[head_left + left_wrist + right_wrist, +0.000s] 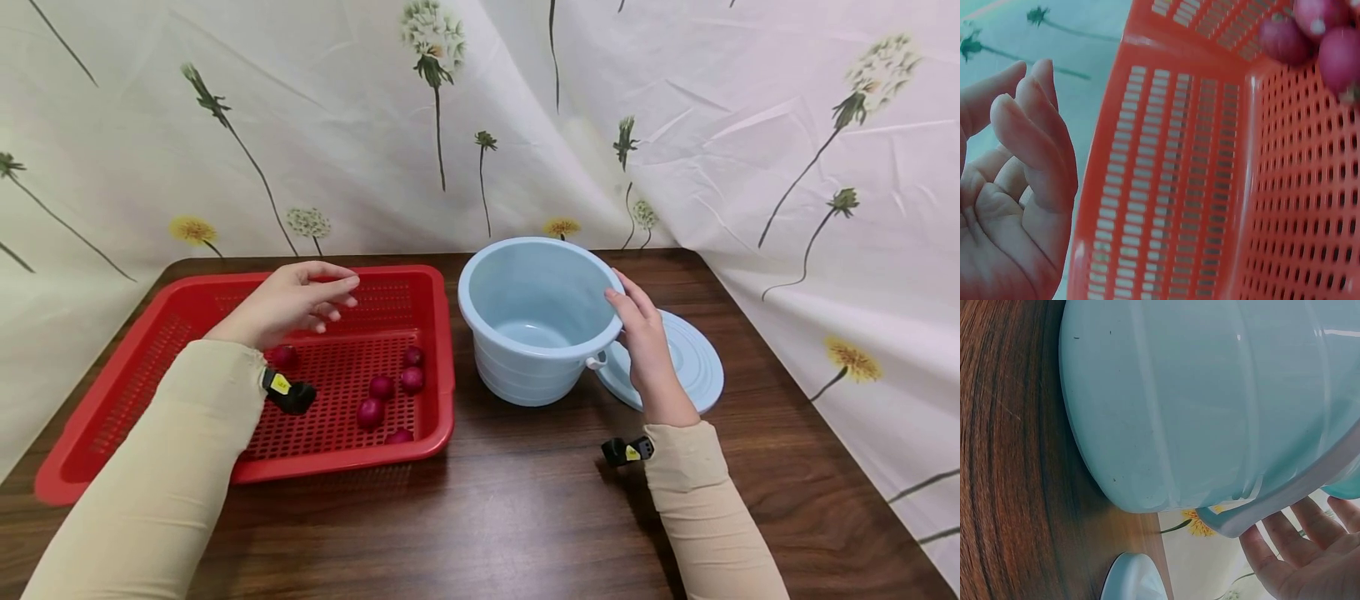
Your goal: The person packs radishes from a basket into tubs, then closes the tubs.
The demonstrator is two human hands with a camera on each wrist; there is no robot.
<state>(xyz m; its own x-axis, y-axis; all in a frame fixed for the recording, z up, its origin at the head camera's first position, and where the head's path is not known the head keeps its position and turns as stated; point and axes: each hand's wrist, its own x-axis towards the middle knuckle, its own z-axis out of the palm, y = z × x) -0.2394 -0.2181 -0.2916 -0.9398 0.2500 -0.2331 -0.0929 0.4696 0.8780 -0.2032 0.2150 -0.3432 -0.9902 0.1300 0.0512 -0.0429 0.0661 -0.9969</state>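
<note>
My left hand hovers over the back of a red plastic basket, its fingers loosely bent with nothing between them. Several round magenta radishes lie on the basket's slotted floor. In the left wrist view, the hand is beside the basket's slotted wall, apart from the radishes. My right hand grips the rim of a light blue bucket on its right side, thumb over the edge. The right wrist view has the fingers close to the bucket's handle. Inside, the bucket's visible floor is bare.
A round light blue lid lies on the table behind my right hand, right of the bucket. The dark wooden table ends at a white flowered cloth at the back and right. Each wrist wears a small black camera.
</note>
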